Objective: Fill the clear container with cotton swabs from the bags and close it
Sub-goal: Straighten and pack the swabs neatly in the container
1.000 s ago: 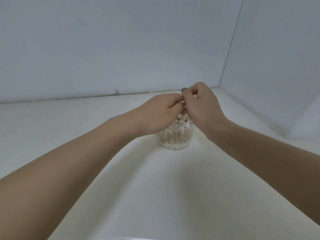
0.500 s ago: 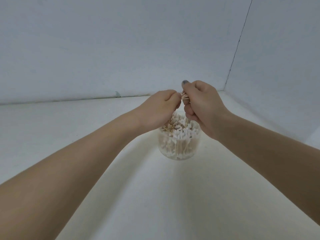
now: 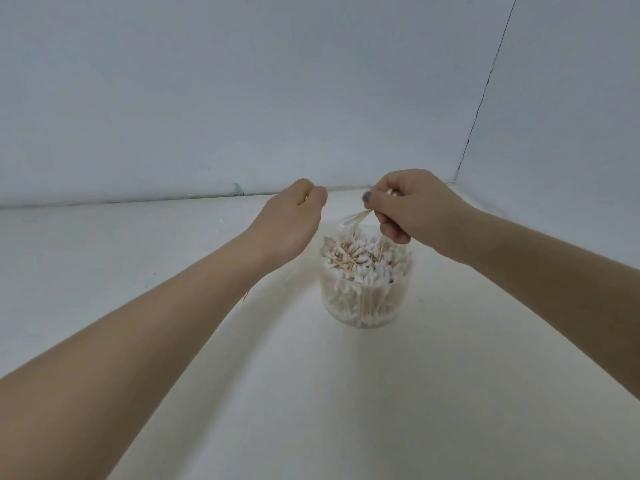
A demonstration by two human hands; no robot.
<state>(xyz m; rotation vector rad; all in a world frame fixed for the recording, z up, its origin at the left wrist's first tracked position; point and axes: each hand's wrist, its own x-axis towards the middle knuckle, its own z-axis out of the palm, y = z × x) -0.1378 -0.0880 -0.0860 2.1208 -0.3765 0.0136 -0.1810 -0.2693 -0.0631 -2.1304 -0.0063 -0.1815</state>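
Few swabs (image 3: 358, 216) in right hand (image 3: 412, 209) grip above open container (image 3: 365, 289); left hand (image 3: 294, 220) curled, contents hidden.

White-tipped cotton swabs (image 3: 360, 268) — tan sticks

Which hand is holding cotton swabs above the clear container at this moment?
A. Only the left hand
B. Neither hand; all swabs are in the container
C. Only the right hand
C: the right hand pinches a few cotton swabs above the open clear container, while the left hand is curled beside it with no swab clearly visible in it.
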